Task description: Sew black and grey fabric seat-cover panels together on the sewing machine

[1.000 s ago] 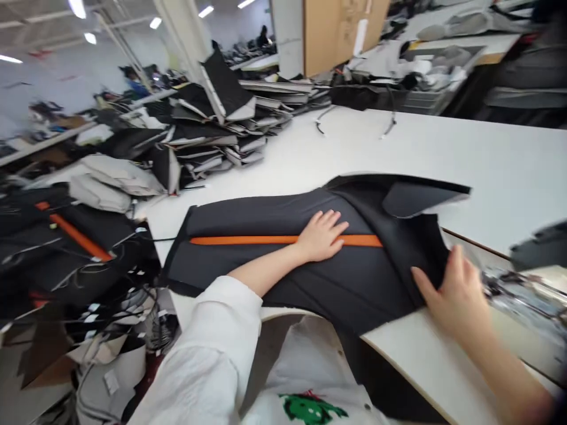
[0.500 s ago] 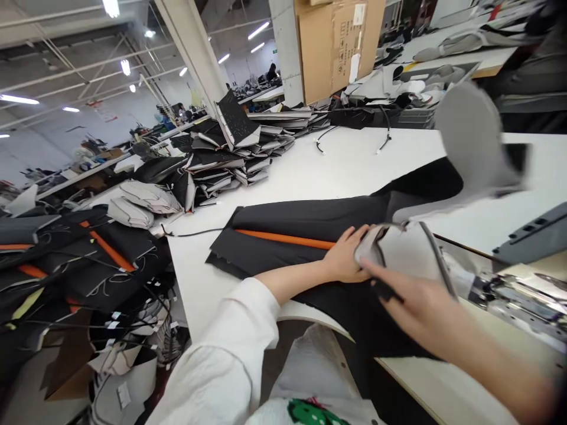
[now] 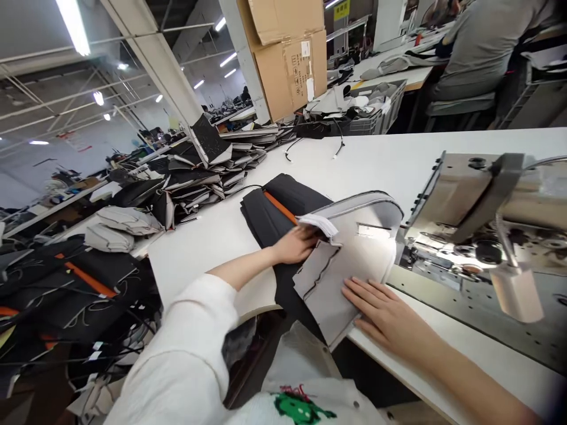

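A grey-backed sewn fabric panel with dark seams lies on the table beside the sewing machine. Black cloth with an orange strip shows from under its far left side; whether the two are joined I cannot tell. At the panel's left, by a folded white edge, my left hand has its fingers curled at the fabric, their tips partly hidden. Flat on the panel's lower right rests my right hand, fingers stretched out, holding nothing.
Black and grey pieces are heaped at the table's far left. More black pieces with orange strips hang lower left. Short black cables lie at the back. Beyond are cardboard boxes and a seated person.
The panel has been turned and its raised grey flap now lies down near the machine. My right hand moved from pointing at the seam to lying flat. The view swung right, showing more machine.
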`<act>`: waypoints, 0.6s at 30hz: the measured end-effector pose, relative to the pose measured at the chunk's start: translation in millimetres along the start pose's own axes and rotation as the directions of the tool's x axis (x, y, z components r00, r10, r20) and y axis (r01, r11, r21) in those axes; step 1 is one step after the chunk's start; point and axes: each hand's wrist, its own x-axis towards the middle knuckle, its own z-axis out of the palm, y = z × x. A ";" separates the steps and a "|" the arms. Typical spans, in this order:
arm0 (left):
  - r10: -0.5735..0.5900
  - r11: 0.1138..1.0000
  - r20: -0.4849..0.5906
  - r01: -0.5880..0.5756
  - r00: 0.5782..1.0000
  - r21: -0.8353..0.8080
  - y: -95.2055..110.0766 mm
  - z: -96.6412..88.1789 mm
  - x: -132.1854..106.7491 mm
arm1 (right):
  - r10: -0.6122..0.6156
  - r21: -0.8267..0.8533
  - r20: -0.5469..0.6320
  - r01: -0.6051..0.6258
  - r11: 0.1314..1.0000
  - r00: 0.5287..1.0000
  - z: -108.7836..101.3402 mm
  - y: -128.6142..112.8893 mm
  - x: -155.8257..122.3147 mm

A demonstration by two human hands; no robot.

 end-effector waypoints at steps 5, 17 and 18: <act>-0.823 0.537 0.178 0.841 0.540 -0.067 -25.5 -5.3 -45.9 | -0.069 -0.028 -0.010 0.069 0.997 0.998 3.2 -0.9 3.3; -0.721 0.662 0.123 0.731 0.681 -0.165 -28.5 7.0 47.2 | -0.110 -0.173 -0.116 0.089 0.981 0.987 5.0 2.5 7.8; -0.712 0.673 0.140 0.726 0.688 -0.143 -28.9 -2.5 47.5 | -0.116 -0.176 -0.119 0.094 0.980 0.986 5.8 3.5 9.2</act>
